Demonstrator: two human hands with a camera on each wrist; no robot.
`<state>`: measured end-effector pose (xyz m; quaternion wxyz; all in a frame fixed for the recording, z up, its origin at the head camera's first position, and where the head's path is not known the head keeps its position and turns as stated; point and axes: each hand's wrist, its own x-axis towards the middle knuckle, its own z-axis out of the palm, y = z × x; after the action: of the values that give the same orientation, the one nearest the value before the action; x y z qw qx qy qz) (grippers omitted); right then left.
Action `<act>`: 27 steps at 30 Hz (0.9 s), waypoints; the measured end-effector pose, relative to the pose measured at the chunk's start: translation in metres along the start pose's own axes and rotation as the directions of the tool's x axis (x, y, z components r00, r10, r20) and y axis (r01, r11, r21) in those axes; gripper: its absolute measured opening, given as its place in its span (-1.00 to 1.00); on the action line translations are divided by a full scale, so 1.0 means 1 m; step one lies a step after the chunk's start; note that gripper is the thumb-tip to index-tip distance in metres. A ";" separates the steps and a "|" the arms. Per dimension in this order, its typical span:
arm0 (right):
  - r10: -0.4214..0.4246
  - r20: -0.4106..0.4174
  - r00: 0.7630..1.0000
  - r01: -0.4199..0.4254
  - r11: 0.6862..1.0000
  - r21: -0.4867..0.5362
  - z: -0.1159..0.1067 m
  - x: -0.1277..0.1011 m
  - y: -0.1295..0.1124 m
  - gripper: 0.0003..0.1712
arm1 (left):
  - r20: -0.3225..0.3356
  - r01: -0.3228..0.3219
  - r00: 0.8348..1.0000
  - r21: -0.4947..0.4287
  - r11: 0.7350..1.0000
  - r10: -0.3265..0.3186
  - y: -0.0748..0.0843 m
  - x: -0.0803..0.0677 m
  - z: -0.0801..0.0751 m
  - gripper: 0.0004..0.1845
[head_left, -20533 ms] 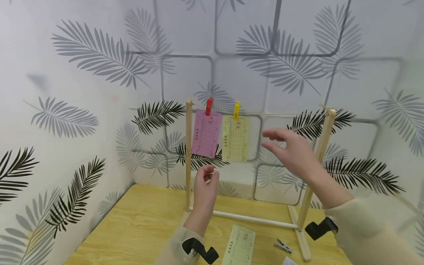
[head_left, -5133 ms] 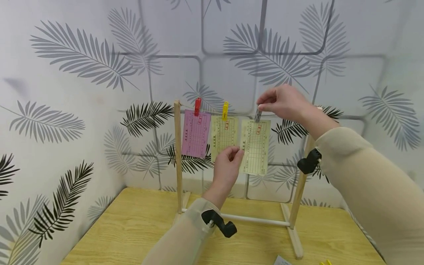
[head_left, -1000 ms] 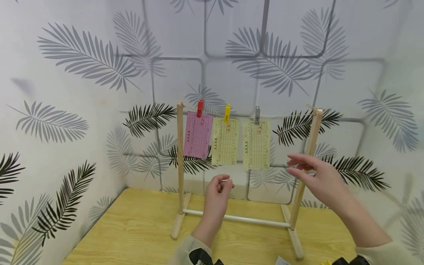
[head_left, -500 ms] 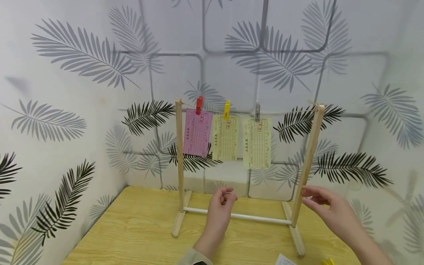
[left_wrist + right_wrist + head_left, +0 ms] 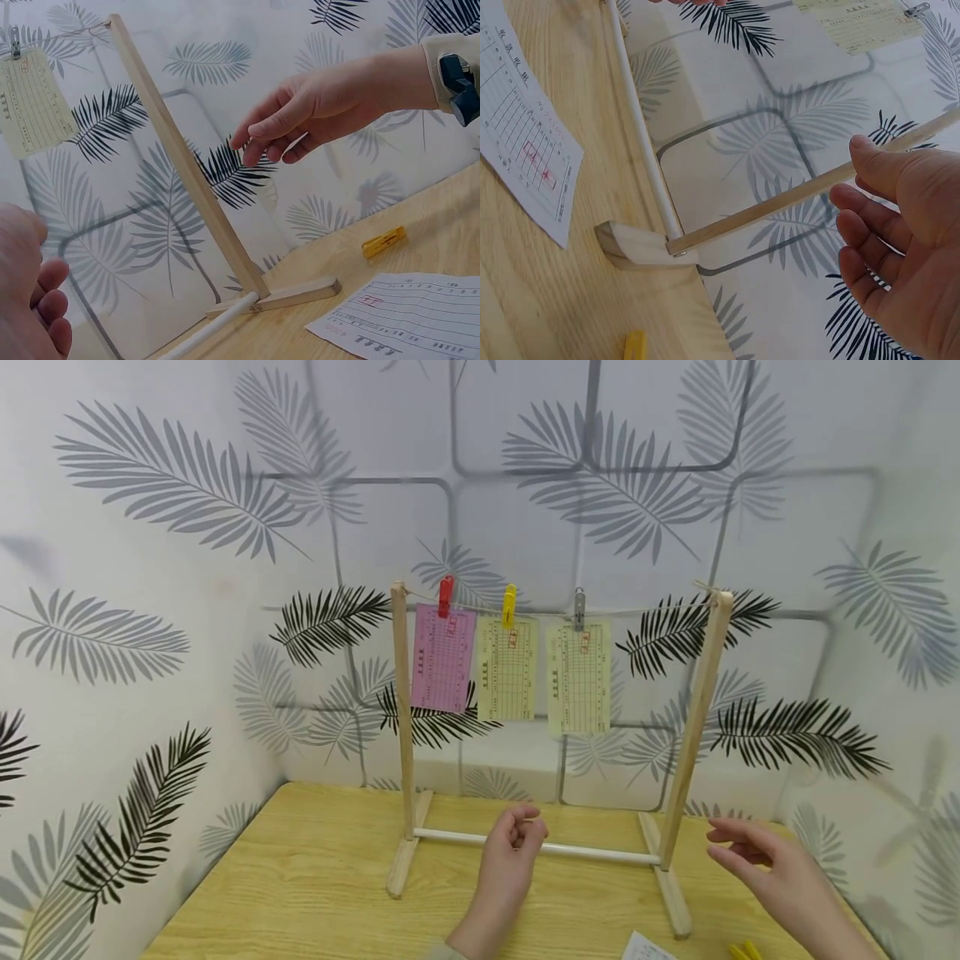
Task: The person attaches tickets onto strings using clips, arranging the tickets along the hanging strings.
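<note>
A wooden rack (image 5: 402,727) stands on the table with a string across its top. Three cards hang from the string: a pink card (image 5: 442,658) under a red peg (image 5: 446,596), a yellow card (image 5: 507,668) under a yellow peg (image 5: 509,604), and a pale card (image 5: 579,678) under a grey clip (image 5: 579,607). My left hand (image 5: 525,828) hovers low before the rack's white rail (image 5: 600,854), its fingers loosely curled on nothing. My right hand (image 5: 723,843) hangs right of the rack's right post (image 5: 696,718), fingers relaxed and empty.
A printed white sheet (image 5: 412,315) lies on the wooden table (image 5: 300,893) near the front edge, right of the rack's foot (image 5: 641,247). A loose yellow peg (image 5: 384,241) lies beside it. Leaf-patterned walls close in behind and on both sides.
Both hands have dropped from the hanging cards towards the table; the right hand also moved rightward past the right post. The cards and pegs stay on the string.
</note>
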<state>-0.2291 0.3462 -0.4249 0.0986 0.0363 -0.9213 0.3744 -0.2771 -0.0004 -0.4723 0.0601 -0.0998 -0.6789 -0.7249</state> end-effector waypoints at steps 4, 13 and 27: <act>0.079 0.045 0.996 -0.080 0.996 0.028 0.000 -0.003 0.018 -0.30 | 0.040 0.025 0.999 -0.008 1.000 -0.025 -0.010 -0.007 0.005 -0.70; 0.142 0.076 0.987 -0.142 0.990 -0.006 0.003 -0.010 0.057 -0.22 | 0.091 0.023 0.995 0.070 0.997 -0.030 -0.030 -0.015 0.015 -0.71; 0.264 0.135 0.955 -0.278 0.955 0.101 0.012 -0.014 0.104 -0.23 | 0.289 0.044 0.953 0.157 0.987 -0.088 -0.056 -0.026 0.022 -0.60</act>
<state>-0.2318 0.4127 -0.5074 -0.0118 -0.0623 -0.8979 0.4356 -0.2631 0.0245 -0.5318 -0.0590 -0.1794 -0.7354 -0.6508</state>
